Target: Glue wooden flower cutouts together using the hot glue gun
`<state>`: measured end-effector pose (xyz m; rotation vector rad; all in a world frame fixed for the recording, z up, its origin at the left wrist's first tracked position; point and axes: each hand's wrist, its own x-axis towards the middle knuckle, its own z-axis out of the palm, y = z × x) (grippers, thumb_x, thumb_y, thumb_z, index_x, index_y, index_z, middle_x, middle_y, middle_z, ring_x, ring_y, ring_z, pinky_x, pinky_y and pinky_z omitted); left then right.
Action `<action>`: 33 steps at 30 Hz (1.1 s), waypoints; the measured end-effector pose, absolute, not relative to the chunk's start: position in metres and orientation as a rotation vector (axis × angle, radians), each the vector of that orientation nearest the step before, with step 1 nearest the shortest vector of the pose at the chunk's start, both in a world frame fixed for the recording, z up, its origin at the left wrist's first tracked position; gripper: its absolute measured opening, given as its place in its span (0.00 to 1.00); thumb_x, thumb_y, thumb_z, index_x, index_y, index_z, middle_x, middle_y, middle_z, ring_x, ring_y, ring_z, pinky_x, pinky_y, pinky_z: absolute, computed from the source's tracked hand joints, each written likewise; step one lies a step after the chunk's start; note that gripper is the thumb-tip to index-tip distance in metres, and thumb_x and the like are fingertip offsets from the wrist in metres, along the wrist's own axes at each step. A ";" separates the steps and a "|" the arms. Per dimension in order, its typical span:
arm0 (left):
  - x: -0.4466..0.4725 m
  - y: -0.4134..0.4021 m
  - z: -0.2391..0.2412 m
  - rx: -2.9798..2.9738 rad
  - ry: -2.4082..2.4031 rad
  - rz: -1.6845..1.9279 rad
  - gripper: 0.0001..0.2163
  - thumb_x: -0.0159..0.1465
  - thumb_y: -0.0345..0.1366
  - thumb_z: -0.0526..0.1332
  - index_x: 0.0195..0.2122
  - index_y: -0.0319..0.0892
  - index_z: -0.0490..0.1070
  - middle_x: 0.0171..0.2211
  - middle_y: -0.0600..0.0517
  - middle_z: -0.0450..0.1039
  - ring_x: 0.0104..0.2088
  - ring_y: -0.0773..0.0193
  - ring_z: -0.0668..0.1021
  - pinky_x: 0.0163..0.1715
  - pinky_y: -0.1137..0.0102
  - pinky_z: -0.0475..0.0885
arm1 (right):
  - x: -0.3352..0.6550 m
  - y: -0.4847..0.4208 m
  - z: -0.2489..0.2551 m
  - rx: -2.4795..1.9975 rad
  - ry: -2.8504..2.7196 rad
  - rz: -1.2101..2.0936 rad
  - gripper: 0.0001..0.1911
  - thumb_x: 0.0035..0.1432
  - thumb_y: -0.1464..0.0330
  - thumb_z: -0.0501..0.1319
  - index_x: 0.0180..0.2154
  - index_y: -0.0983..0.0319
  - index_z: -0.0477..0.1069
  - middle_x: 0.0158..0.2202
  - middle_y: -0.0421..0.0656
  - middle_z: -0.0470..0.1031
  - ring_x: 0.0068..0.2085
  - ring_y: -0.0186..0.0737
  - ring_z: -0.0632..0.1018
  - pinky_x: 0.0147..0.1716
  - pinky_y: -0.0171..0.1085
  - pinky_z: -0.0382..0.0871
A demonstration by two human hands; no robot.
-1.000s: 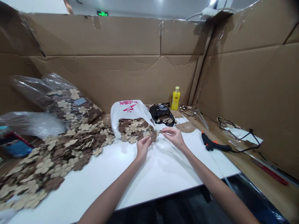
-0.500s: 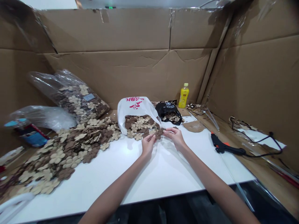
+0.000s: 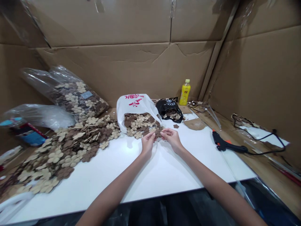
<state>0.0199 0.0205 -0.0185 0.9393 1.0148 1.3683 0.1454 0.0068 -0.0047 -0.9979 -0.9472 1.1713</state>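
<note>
Between my two hands, at the mouth of a white plastic bag (image 3: pixel 135 105), is a brown flower-shaped felt piece (image 3: pixel 158 132). My left hand (image 3: pixel 148 142) pinches its left side. With thumb and fingers together, my right hand (image 3: pixel 171 138) grips its right side; the fingers partly cover it. Brown and beige flower pieces (image 3: pixel 138 124) spill from the white bag just behind my hands. A single small brown flower (image 3: pixel 176 126) lies on the table to the right, near a black bag (image 3: pixel 168 108) that holds smaller flower pieces.
A large heap of flower pieces (image 3: pixel 77 141) covers the left side of the white table (image 3: pixel 113 179). Behind it leans a full clear bag (image 3: pixel 80 97). A yellow bottle (image 3: pixel 185 92) stands at the back. On the right lie a glue gun (image 3: pixel 227 145) and its black cord.
My hands have drawn slightly closer together around the brown flower. A small brown flower now shows lying alone on the table near the black bag. The view has tilted down a little.
</note>
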 end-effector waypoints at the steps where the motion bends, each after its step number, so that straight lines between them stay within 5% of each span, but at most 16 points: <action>1: 0.020 0.021 -0.019 0.936 1.003 1.364 0.13 0.46 0.38 0.66 0.31 0.36 0.75 0.29 0.48 0.75 0.26 0.68 0.73 0.29 0.72 0.67 | 0.145 0.007 -0.006 -1.004 -0.966 1.159 0.17 0.35 0.60 0.69 0.26 0.63 0.70 0.19 0.38 0.71 0.21 0.32 0.70 0.24 0.33 0.66; 15: 0.020 0.016 -0.009 0.944 0.974 1.348 0.12 0.46 0.40 0.66 0.26 0.36 0.74 0.25 0.49 0.73 0.25 0.68 0.72 0.28 0.73 0.66 | 0.146 0.006 -0.004 -1.086 -1.137 0.974 0.14 0.40 0.59 0.65 0.25 0.62 0.69 0.17 0.39 0.69 0.20 0.34 0.70 0.18 0.32 0.62; 22: 0.020 0.015 -0.008 0.954 0.998 1.325 0.20 0.39 0.37 0.71 0.33 0.35 0.74 0.31 0.44 0.76 0.31 0.61 0.76 0.34 0.68 0.69 | 0.144 0.005 -0.004 -1.082 -1.131 0.936 0.14 0.41 0.59 0.65 0.26 0.62 0.68 0.19 0.39 0.69 0.21 0.33 0.70 0.20 0.32 0.63; 33: 0.020 0.015 -0.009 0.986 0.996 1.320 0.18 0.40 0.38 0.70 0.32 0.35 0.74 0.32 0.44 0.77 0.31 0.60 0.77 0.33 0.68 0.70 | 0.140 0.007 -0.010 -0.914 -1.027 1.341 0.17 0.40 0.58 0.66 0.29 0.65 0.74 0.26 0.41 0.73 0.25 0.30 0.70 0.26 0.32 0.64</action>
